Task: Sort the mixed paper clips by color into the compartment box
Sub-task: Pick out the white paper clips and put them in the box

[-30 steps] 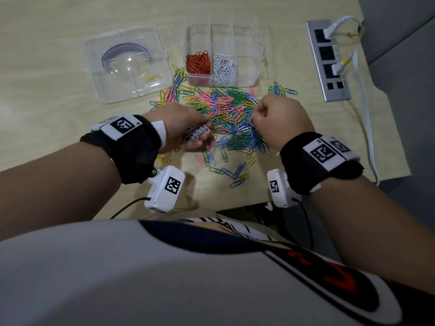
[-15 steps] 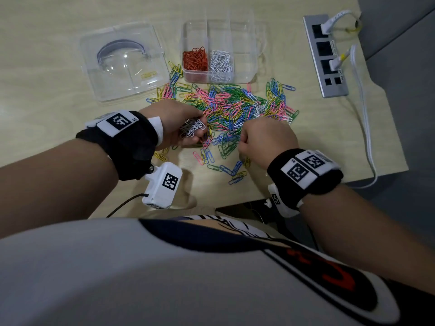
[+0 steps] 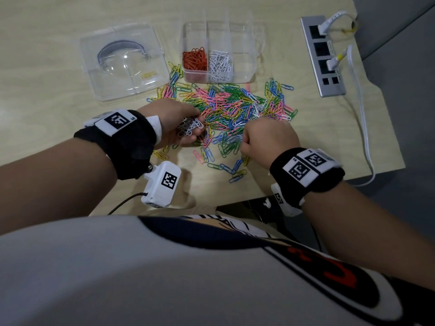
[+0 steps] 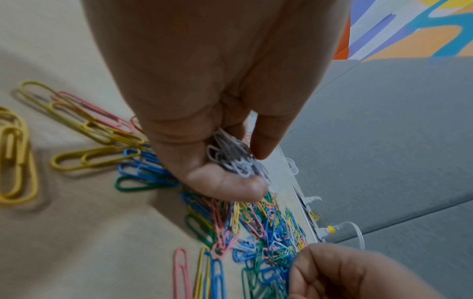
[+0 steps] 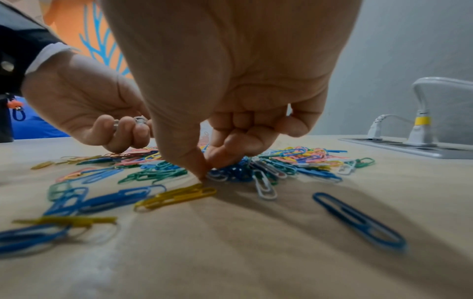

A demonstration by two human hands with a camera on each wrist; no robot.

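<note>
A: Where do the hands sit?
B: Both hover over the spread pile of mixed coloured paper clips (image 3: pixel 237 114) on the pale wooden table (image 3: pixel 47 43). The left hand (image 3: pixel 175 124) curls its fingers round a bunch of white paper clips (image 3: pixel 189 128), at the pile's left edge.

A: And the right hand (image 3: pixel 266 140)?
B: Its grip is closed down: thumb and forefinger tips meet at the pile's near edge, other fingers curled. Whether a clip sits between them, I cannot tell.

A: The box?
B: The clear plastic compartment box (image 3: pixel 249 43) stands at the far side of the pile. Its near-left compartment holds red paper clips (image 3: pixel 195 58); the one just right of it holds white paper clips (image 3: pixel 221 64).

A: Anything else?
B: A clear plastic lid (image 3: pixel 122 60) lies left of the box, and a grey power strip (image 3: pixel 322 55) lies to the right with 2 white plugs.
</note>
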